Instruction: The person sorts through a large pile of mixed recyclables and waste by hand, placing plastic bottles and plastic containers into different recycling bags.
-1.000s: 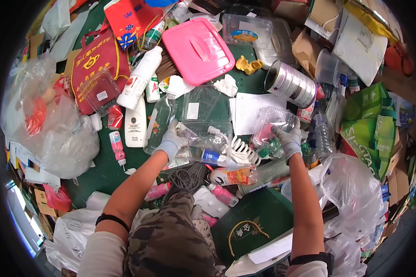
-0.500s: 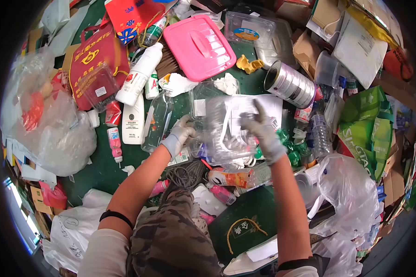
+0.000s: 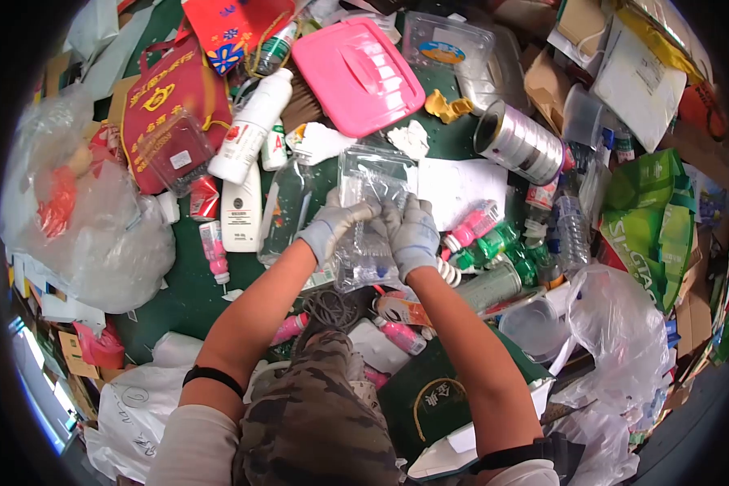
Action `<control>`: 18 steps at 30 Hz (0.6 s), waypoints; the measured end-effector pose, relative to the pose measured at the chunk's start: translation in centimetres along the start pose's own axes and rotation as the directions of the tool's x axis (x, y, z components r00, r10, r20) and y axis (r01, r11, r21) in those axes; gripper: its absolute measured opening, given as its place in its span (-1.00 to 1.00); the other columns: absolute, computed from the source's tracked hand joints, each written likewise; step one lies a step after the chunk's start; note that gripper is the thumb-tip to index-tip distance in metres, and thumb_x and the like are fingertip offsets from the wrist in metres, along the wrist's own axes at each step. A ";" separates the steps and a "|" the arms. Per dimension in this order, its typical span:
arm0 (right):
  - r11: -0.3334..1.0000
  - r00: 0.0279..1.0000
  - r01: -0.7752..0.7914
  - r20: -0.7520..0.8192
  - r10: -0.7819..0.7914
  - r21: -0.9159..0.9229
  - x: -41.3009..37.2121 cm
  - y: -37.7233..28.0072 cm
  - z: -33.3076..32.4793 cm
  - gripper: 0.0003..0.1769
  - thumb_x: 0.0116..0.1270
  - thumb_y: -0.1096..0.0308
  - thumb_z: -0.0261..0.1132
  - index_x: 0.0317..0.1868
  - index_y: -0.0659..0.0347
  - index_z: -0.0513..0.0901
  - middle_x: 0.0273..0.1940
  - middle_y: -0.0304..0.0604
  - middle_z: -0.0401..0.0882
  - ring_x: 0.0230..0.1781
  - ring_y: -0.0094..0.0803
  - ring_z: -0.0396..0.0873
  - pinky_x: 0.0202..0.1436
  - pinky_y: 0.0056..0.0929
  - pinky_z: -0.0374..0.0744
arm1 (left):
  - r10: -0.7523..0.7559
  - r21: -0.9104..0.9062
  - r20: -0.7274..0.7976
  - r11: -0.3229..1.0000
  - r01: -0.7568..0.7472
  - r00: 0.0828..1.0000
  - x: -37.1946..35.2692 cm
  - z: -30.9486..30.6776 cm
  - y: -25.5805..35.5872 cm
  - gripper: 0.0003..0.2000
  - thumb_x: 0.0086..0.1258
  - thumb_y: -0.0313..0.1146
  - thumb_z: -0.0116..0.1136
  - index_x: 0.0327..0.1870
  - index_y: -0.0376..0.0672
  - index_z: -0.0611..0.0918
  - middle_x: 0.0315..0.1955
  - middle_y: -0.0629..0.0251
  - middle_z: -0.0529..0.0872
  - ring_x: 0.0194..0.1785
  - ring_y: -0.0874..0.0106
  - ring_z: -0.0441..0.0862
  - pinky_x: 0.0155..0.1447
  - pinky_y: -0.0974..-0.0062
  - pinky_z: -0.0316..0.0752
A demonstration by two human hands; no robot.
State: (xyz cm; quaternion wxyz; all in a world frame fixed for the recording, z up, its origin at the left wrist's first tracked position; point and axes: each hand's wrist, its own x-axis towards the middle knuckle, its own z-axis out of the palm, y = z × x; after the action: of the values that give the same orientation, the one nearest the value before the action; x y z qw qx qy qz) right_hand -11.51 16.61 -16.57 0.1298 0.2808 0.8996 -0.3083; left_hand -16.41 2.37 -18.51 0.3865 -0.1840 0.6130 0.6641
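Both hands wear pale grey-white work gloves and meet at a clear plastic packaging container [image 3: 377, 174] in the middle. My left hand [image 3: 340, 228] is closed on its left side, thumb across the plastic. My right hand [image 3: 413, 235] has its fingers bent over the right side. The lower part of the clear plastic lies between and below the hands, and what lies under it is hard to make out. Left of my left hand is a clear bottle [image 3: 283, 211]. Close to the right hand are a pink bottle [image 3: 474, 225] and a white sheet of paper [image 3: 462, 186].
Around the hands lie a pink lid [image 3: 358, 77], a metal can [image 3: 520, 144], a white bottle [image 3: 251, 128], green plastic bottles [image 3: 494, 243] and a dark green box [image 3: 429, 389]. A large clear bag [image 3: 105, 243] bulges at left; a green bag [image 3: 644, 219] lies at right.
My right hand has moved left and down, from apart to beside the left hand. The blurred clear packaging with white strips no longer shows between them. A pink bottle now shows at right.
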 end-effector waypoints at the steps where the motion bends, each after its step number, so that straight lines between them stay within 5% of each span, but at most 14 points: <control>1: 0.995 0.992 0.100 -0.077 -0.100 -0.006 -0.8 0.4 1.1 -0.44 0.22 -0.01 0.20 0.02 0.31 0.50 -0.04 0.09 0.46 -0.05 -0.03 0.50 0.02 -0.22 0.47 | -0.103 -0.050 0.002 0.993 0.103 0.995 -0.8 -0.5 1.0 -0.46 0.12 -0.40 0.24 0.15 -0.24 0.36 -0.07 0.22 0.59 -0.05 0.36 0.56 0.06 0.36 0.47; 2: 0.981 0.969 0.193 -0.155 -0.194 -0.021 -1.1 0.4 1.5 -0.50 0.24 0.05 0.20 0.01 0.30 0.51 -0.04 0.08 0.47 -0.07 -0.05 0.51 0.02 -0.25 0.48 | -0.206 -0.101 0.014 0.973 0.207 0.978 -1.5 -1.0 1.9 -0.44 0.07 -0.44 0.25 0.15 -0.26 0.35 -0.07 0.21 0.59 -0.06 0.35 0.56 0.08 0.38 0.45; 3: 0.935 0.946 0.315 -0.135 -0.296 0.161 -0.2 0.8 1.3 -0.55 0.25 0.11 0.21 0.00 0.29 0.53 -0.05 0.06 0.49 -0.09 -0.10 0.52 0.00 -0.29 0.49 | -0.184 -0.208 0.102 0.957 0.202 0.978 -0.3 -3.2 -0.3 -0.46 0.04 -0.48 0.23 0.12 -0.27 0.38 -0.11 0.21 0.61 -0.05 0.36 0.55 0.11 0.40 0.42; 5: 0.728 0.869 0.476 -0.137 -0.475 0.493 1.1 2.5 -0.5 -0.65 0.28 0.22 0.21 -0.02 0.27 0.56 -0.08 0.02 0.52 -0.14 -0.19 0.54 -0.02 -0.37 0.50 | 0.030 -0.143 -0.114 0.989 -0.046 0.993 -2.3 -5.2 0.4 -0.55 0.09 -0.48 0.18 0.07 -0.28 0.45 -0.14 0.23 0.63 -0.05 0.40 0.55 0.13 0.42 0.41; 6: 0.685 0.904 0.425 -0.234 -0.358 0.592 2.0 2.5 -1.7 -0.76 0.28 0.34 0.23 -0.08 0.24 0.60 -0.16 -0.06 0.55 -0.22 -0.33 0.54 -0.09 -0.44 0.51 | 0.108 -0.167 0.053 0.981 -0.098 0.993 -4.3 -6.5 3.2 -0.67 0.15 -0.47 0.14 -0.02 -0.26 0.51 -0.17 0.26 0.63 -0.07 0.45 0.56 0.13 0.44 0.42; 8: 0.774 0.978 0.127 -0.211 0.009 0.621 4.6 3.5 -4.1 -0.63 0.23 0.29 0.29 0.01 0.27 0.54 -0.13 -0.07 0.53 -0.26 -0.34 0.52 -0.16 -0.42 0.53 | 0.122 -0.395 0.029 0.913 -0.100 0.992 -6.7 -10.0 5.5 -0.73 0.23 -0.45 0.12 -0.04 -0.23 0.54 -0.21 0.33 0.65 -0.06 0.44 0.58 0.13 0.42 0.45; 9: 0.882 0.979 0.129 -0.197 -0.042 0.453 5.4 4.1 -4.2 -0.50 0.17 0.23 0.33 0.08 0.28 0.47 -0.05 -0.03 0.48 -0.17 -0.28 0.51 -0.09 -0.38 0.52 | 0.166 -0.477 -0.052 0.862 -0.170 0.985 -6.5 -12.4 5.2 -0.75 0.25 -0.46 0.10 -0.04 -0.23 0.54 -0.22 0.28 0.66 -0.15 0.41 0.63 -0.01 0.38 0.55; 10: 0.952 0.979 0.142 -0.180 -0.094 0.272 6.2 4.5 -4.2 -0.36 0.11 0.16 0.38 0.15 0.29 0.40 0.03 0.01 0.44 -0.08 -0.23 0.50 -0.02 -0.33 0.51 | 0.161 -0.542 0.010 0.830 -0.130 0.987 -6.5 -13.6 5.7 -0.75 0.27 -0.45 0.09 -0.02 -0.23 0.53 -0.18 0.27 0.65 -0.11 0.39 0.62 0.03 0.36 0.54; 12: 0.983 0.992 0.090 -0.097 -0.075 0.158 6.5 3.3 -0.9 -0.01 -0.06 -0.03 0.45 0.30 0.27 0.21 0.20 0.10 0.28 0.16 -0.08 0.35 0.20 -0.26 0.39 | 0.175 -0.512 -0.103 0.835 -0.203 0.979 -6.8 -13.9 5.4 -0.65 0.28 -0.43 0.09 0.10 -0.19 0.48 -0.09 0.25 0.62 -0.02 0.36 0.57 0.11 0.34 0.49; 13: 0.935 0.995 -0.077 -0.033 0.094 0.347 6.0 1.5 1.2 0.20 -0.16 -0.14 0.46 0.38 0.25 0.03 0.30 0.12 0.16 0.32 0.00 0.15 0.33 -0.24 0.22 | 0.204 -0.476 -0.148 0.843 -0.250 0.968 -6.3 -14.1 4.2 -0.63 0.28 -0.43 0.09 0.14 -0.17 0.46 -0.07 0.25 0.61 0.00 0.35 0.56 0.13 0.33 0.47; 14: 0.930 0.964 -0.261 0.029 0.263 0.260 5.9 -0.3 3.2 0.26 -0.19 -0.16 0.46 0.42 0.21 -0.05 0.36 0.10 0.06 0.36 0.00 0.07 0.32 -0.22 0.24 | 0.232 -0.440 -0.181 0.850 -0.289 0.956 -5.7 -13.7 3.2 -0.60 0.28 -0.42 0.09 0.17 -0.15 0.44 -0.05 0.24 0.60 0.02 0.35 0.55 0.15 0.33 0.45; 16: 0.948 0.954 -0.296 -0.077 0.288 -0.120 4.5 -3.7 5.0 0.28 -0.20 -0.09 0.48 0.43 0.16 -0.10 0.34 0.09 0.09 0.38 -0.06 0.04 0.26 -0.22 0.30 | 0.257 -0.330 -0.187 0.893 -0.307 0.948 -5.5 -12.3 2.1 -0.55 0.26 -0.41 0.10 0.21 -0.11 0.41 -0.04 0.25 0.59 0.03 0.34 0.54 0.17 0.33 0.43; 18: 0.982 0.968 -0.191 -0.170 0.185 -0.016 4.9 -3.1 6.6 0.24 -0.18 0.06 0.50 0.43 0.11 -0.09 0.23 0.04 0.21 0.15 -0.11 0.37 0.12 -0.22 0.41 | 0.108 -0.314 -0.199 0.935 -0.168 0.974 -5.6 -14.8 2.2 -0.56 0.25 -0.37 0.13 0.18 -0.21 0.42 -0.01 0.20 0.59 0.05 0.31 0.54 0.17 0.29 0.42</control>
State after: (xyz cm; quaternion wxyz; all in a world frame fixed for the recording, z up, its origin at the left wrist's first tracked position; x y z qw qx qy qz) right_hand -16.91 12.56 -22.18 0.0868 0.3877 0.8815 -0.2554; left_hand -17.85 -13.26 -15.72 0.2462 -0.2611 0.5373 0.7632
